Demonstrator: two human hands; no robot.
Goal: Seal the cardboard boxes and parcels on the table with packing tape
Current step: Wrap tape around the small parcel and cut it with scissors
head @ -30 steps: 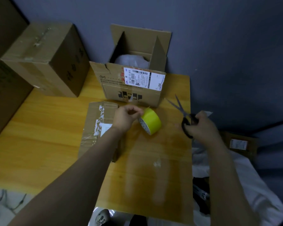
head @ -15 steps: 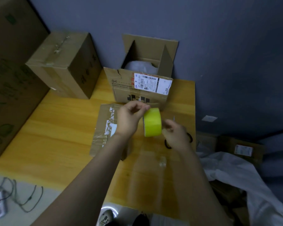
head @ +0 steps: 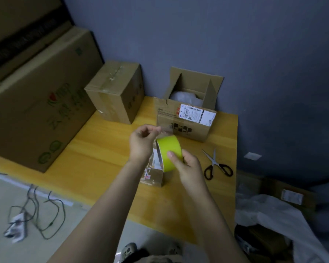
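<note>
Two hands on the tape right now. Our right hand [head: 186, 164] is wrapped around the yellow-green roll of packing tape [head: 169, 149], thumb pressed on its outer face, holding it up just above the flat cardboard parcel [head: 153, 176] on the wooden table [head: 103, 158]. Our left hand [head: 141, 143] has its fingertips closed tight on the free end of the tape [head: 164, 130], a short clear strip stretched up and away from the roll.

Stuff that could bite us from here, imo: that loose strip is short and floppy, and if we let it sag or twist it'll fold over and stick to itself or to our fingers. Pull at an angle and it probably splits or comes off the roll crooked. The parcel looks light and already has crinkled old tape on it, so it may lift off the table when the new strip grabs. Also the scissors [head: 217, 166] lie on the table off to the right, apart from both hands, so cutting means letting go of something first. And the open box [head: 186, 130] behind, the one with the shipping label, has its flaps up, so those want folding down before any tape goes near it.
</note>
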